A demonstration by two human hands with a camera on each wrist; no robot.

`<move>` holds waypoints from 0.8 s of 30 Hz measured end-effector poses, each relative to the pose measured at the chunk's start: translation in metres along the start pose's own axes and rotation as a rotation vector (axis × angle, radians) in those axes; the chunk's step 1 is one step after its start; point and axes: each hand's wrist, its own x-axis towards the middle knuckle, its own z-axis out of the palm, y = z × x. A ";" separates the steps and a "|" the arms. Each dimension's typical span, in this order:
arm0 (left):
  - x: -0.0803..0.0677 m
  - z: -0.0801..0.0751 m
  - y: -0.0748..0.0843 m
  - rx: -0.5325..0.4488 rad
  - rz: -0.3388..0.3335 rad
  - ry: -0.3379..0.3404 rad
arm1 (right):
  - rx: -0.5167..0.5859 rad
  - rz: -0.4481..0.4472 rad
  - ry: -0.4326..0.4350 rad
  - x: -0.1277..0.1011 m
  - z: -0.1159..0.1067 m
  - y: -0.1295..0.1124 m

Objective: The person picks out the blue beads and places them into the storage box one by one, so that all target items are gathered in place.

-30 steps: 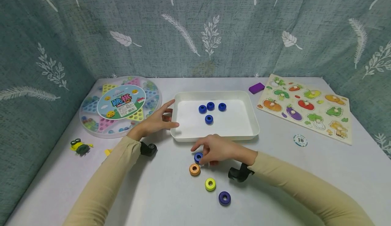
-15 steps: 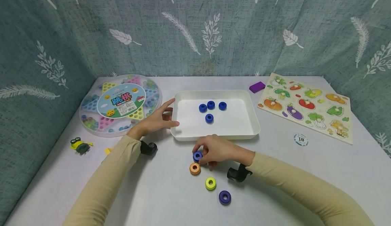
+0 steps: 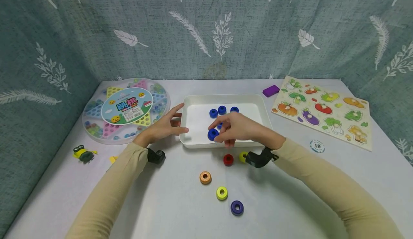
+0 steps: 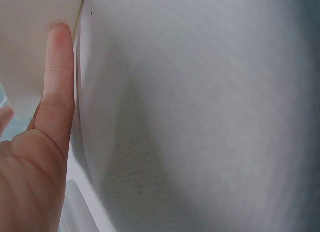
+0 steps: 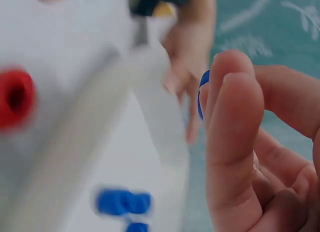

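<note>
Counted in the white tray [image 3: 258, 104], frame centre: three blue rings [image 3: 222, 110] in full view, a fourth half hidden. Five rings lay loose below it: red, yellow, orange, lime, purple. Your right hand [image 3: 237, 128] pinched a glossy blue ring [image 3: 213, 134] over the tray's near rim. Your left hand [image 3: 164, 126], fingers straight, pressed its left wall.

A home play corner: leaf-print curtain [image 3: 206, 27], marble board game [image 3: 126, 107], vegetable puzzle [image 3: 324, 111].
</note>
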 end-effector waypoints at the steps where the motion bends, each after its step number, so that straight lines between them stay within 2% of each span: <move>1: 0.000 0.000 0.000 -0.002 0.000 -0.001 | 0.004 0.004 0.018 0.001 -0.008 -0.002; 7: -0.001 -0.002 -0.001 -0.010 0.001 -0.008 | 0.052 0.071 0.150 0.003 -0.056 -0.001; 12: 0.000 -0.001 -0.001 0.000 -0.004 -0.004 | 0.080 0.149 0.263 0.006 -0.086 0.019; 17: 0.000 0.000 0.000 0.005 0.002 -0.005 | 0.084 0.216 0.266 0.007 -0.092 0.045; 24: 0.000 -0.001 -0.001 0.003 -0.017 0.004 | 0.065 0.261 0.200 0.012 -0.080 0.066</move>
